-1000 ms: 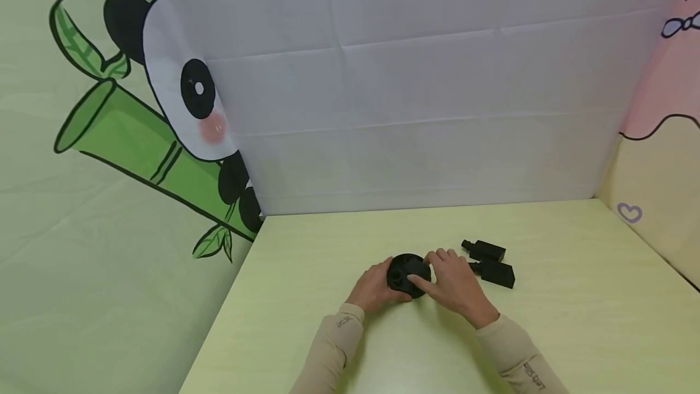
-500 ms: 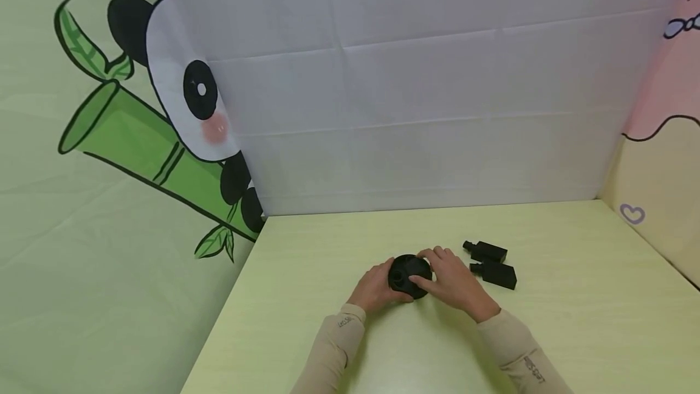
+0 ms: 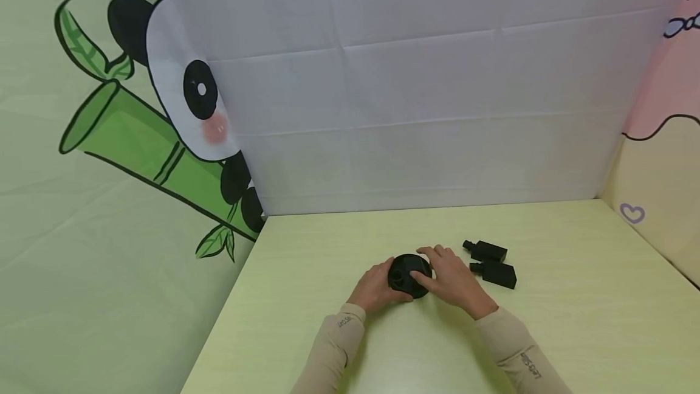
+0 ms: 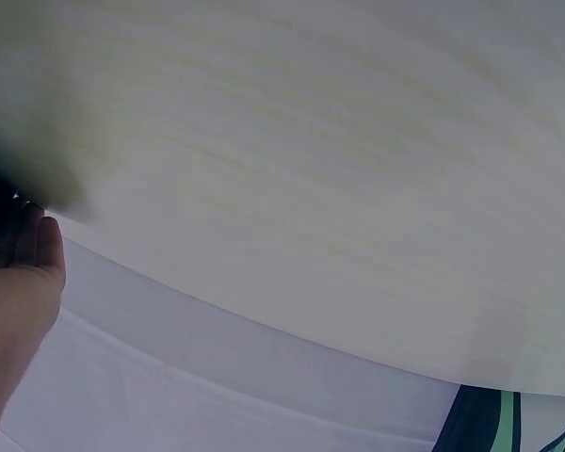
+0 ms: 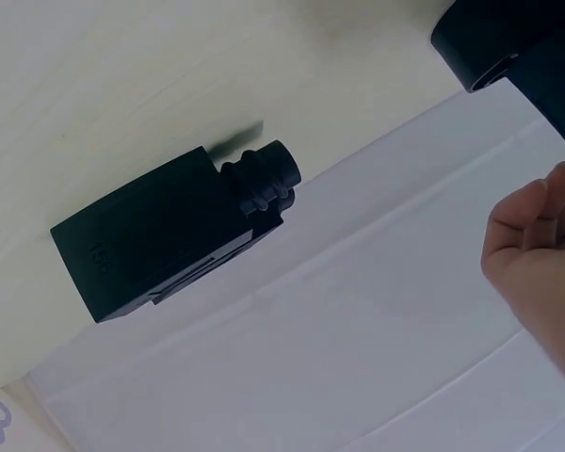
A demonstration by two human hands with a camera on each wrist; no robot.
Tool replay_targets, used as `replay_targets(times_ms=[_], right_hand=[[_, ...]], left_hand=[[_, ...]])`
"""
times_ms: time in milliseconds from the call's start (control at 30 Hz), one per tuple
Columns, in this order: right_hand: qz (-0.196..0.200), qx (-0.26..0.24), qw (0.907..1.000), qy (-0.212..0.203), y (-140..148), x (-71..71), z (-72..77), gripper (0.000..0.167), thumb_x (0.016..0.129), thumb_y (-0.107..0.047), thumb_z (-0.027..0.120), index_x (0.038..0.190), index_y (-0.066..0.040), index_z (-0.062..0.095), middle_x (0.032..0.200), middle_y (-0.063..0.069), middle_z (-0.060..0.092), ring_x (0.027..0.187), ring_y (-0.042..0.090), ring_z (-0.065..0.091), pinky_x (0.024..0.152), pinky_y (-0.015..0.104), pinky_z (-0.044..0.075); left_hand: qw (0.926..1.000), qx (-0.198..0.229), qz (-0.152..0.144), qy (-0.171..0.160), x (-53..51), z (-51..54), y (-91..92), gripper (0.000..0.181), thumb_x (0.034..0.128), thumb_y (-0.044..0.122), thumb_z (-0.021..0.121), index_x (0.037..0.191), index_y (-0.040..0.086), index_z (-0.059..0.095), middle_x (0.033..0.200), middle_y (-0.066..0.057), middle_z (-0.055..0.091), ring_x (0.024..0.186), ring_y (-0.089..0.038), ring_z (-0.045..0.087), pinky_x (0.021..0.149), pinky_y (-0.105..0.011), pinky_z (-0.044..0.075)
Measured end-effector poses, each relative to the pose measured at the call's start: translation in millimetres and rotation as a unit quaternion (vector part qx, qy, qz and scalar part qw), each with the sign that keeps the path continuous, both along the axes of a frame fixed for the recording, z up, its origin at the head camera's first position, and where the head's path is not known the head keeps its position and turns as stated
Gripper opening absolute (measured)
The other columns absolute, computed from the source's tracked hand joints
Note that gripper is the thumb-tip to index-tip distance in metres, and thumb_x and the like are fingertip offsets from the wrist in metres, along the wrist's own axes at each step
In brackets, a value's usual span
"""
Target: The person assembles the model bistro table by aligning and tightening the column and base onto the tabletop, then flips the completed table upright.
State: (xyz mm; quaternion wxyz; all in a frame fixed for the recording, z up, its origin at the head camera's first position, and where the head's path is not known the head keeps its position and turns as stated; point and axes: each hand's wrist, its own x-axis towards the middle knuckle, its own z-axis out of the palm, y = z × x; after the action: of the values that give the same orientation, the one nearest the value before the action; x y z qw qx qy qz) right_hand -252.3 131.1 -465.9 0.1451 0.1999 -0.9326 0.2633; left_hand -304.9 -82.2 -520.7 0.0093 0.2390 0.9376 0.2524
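A round black base [image 3: 402, 284] with a ring-like hole in its top stands near the middle of the table. My left hand [image 3: 376, 287] grips its left side, fingers behind and thumb in front; only part of that hand [image 4: 24, 273] shows in the left wrist view. At the base's right side my right hand [image 3: 451, 279] has thumb and forefinger around a dark block-like part on top. In the right wrist view its curled fingers [image 5: 541, 217] reach that part's lower end [image 5: 560, 85]; exact contact is cut off by the frame.
Two black rectangular blocks with ridged necks lie right of my right hand, one farther back [image 3: 488, 252] and one nearer [image 3: 499, 275]. In the right wrist view, a block [image 5: 155, 235] bears small raised marks. White cloth [image 3: 415, 163] hangs behind the table [image 3: 306, 248].
My right thumb and forefinger shift slightly on the part, the forefinger straightening toward the far left and the fingers spreading. The left hand, base and loose blocks stay put.
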Motion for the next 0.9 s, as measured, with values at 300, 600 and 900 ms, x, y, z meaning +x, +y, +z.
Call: replay_targets(times_ms=[300,600,900], right_hand=[[-0.013,-0.002,0.9999,-0.006,-2.2,-4.1,-3.2,0.039,0.099,-0.031,0.072,0.124,-0.001,0.065,0.098,0.009,0.059,0.083,0.022,0.052,0.072,0.041,0.047],[-0.053,-0.002,0.9985,0.015,-5.1,-6.5,-5.7,0.038,0.096,-0.035,0.074,0.111,-0.001,0.066,0.098,0.014,0.062,0.086,0.033,0.057,0.074,0.05,0.051],[-0.074,0.0,0.9971,0.02,-5.5,-7.5,-6.3,0.037,0.095,-0.036,0.075,0.108,-0.002,0.067,0.097,0.014,0.062,0.086,0.035,0.057,0.074,0.051,0.05]], left_hand=[[1.0,-0.006,0.002,-0.003,-0.3,1.2,1.0,0.101,0.08,0.049,0.089,0.154,-0.002,0.043,0.14,-0.019,0.06,0.127,-0.035,0.058,0.105,-0.048,0.048],[1.0,-0.006,0.005,-0.007,0.6,3.0,2.0,0.101,0.0799,0.05,0.089,0.155,-0.001,0.043,0.14,-0.018,0.061,0.127,-0.034,0.058,0.105,-0.047,0.048],[1.0,-0.002,0.003,0.003,-0.6,1.6,3.6,0.101,0.0793,0.05,0.089,0.153,-0.001,0.044,0.138,-0.018,0.062,0.125,-0.033,0.06,0.104,-0.046,0.049]])
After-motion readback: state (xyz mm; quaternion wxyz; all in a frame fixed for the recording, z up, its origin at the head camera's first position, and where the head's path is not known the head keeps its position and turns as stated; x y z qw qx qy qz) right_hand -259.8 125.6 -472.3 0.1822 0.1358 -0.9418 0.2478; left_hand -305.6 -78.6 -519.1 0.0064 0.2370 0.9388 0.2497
